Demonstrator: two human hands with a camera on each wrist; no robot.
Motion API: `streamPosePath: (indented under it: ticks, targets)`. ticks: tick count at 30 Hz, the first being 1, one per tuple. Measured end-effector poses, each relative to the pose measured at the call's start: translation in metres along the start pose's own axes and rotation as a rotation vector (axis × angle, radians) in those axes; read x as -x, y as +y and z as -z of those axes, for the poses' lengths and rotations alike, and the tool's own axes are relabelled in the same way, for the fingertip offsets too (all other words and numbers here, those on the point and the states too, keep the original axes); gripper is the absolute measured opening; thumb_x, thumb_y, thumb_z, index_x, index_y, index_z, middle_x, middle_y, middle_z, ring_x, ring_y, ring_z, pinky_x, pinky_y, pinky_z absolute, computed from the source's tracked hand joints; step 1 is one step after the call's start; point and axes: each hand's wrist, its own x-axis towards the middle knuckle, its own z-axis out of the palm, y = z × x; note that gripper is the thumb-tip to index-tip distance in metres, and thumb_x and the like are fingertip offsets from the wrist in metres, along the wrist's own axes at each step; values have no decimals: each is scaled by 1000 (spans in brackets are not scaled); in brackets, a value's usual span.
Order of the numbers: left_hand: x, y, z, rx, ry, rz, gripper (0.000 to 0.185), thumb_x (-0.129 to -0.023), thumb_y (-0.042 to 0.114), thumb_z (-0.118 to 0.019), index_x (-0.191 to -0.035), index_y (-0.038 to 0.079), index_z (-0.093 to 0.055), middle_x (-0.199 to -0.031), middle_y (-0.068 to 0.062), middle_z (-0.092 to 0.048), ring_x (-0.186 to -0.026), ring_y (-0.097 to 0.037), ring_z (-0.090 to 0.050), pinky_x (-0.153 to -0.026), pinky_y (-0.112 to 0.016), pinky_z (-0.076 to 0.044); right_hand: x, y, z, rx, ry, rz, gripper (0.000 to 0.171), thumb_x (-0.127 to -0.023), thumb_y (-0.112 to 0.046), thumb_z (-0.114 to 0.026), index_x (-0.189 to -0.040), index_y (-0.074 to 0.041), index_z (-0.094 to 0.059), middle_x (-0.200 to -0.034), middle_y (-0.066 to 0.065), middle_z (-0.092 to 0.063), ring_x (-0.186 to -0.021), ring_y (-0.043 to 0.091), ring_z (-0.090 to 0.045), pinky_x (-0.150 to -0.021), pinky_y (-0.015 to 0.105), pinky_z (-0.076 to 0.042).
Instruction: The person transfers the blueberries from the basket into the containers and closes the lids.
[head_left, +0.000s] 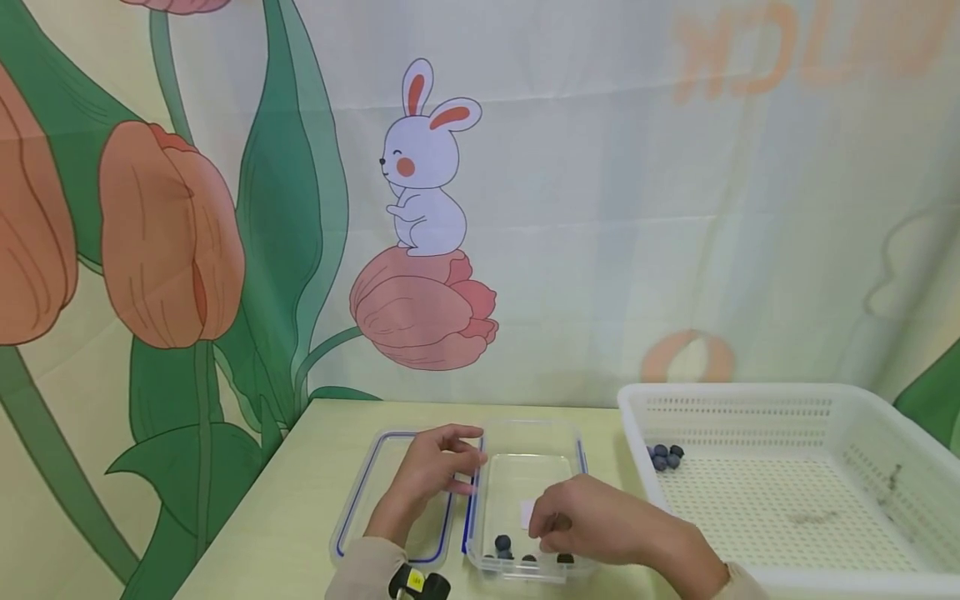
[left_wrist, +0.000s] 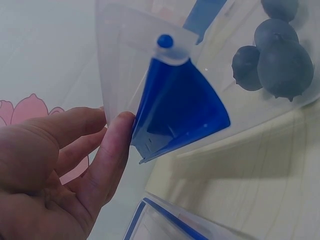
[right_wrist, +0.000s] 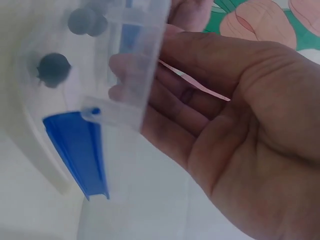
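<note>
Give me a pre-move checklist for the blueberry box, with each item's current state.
1. Clear plastic box sits flat on the table: ok.
2. Left hand steadies the box's left wall: ok, fingers touch its rim.
3. Right hand is over the box: ok; whether it holds a berry: cannot tell.
4. Dark blueberries lie in the box's near end: ok.
5. Blue-edged lid is off, lying left of the box: ok.
6. White perforated basket holds more blueberries: ok, a few in its far left corner.
</note>
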Motion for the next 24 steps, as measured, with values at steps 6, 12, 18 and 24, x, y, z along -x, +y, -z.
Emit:
streamPosePath:
  ticks: [6, 12, 18, 24]
  targets:
    - [1, 0, -1, -1, 4, 6, 40, -95, 9, -80, -134, 7, -71, -104, -12, -66, -85, -22, -72, -66, -34, -66, 10, -4, 16, 9, 66, -8, 7, -96, -9, -78, -99, -15, -79, -96, -14, -73, -82, 0, -65, -74, 24, -59]
    - [0, 1, 0, 1, 1, 2, 41, -95, 9, -80, -135, 7, -71, -104, -12, -66, -85, -22, -72, -66, -34, -66, 26, -7, 36, -40, 151, -29, 10, -97, -9, -77, -105, -15, -77, -99, -12, -73, -86, 4, -69, -76, 27, -61]
    - [0, -1, 0, 8, -5, 6, 43, -94, 10, -82, -135, 7, -71, -105, -12, -67, -85, -21, -72, -66, -34, -66, 40, -10, 53, -32, 223, -12, 12, -98, -14, -77, -110, -16, -76, -103, -10, -74, -89, 5, -70, -78, 28, -61]
    - [0, 0, 0, 5, 3, 15, 42, -95, 9, -81, -135, 8, -71, -104, -12, -67, -86, -22, -72, -66, -34, -66, 53, -18, 83, -40, 231, -35, 16, -100, -16, -76, -116, -13, -74, -107, -8, -75, -94, 9, -72, -80, 29, -62]
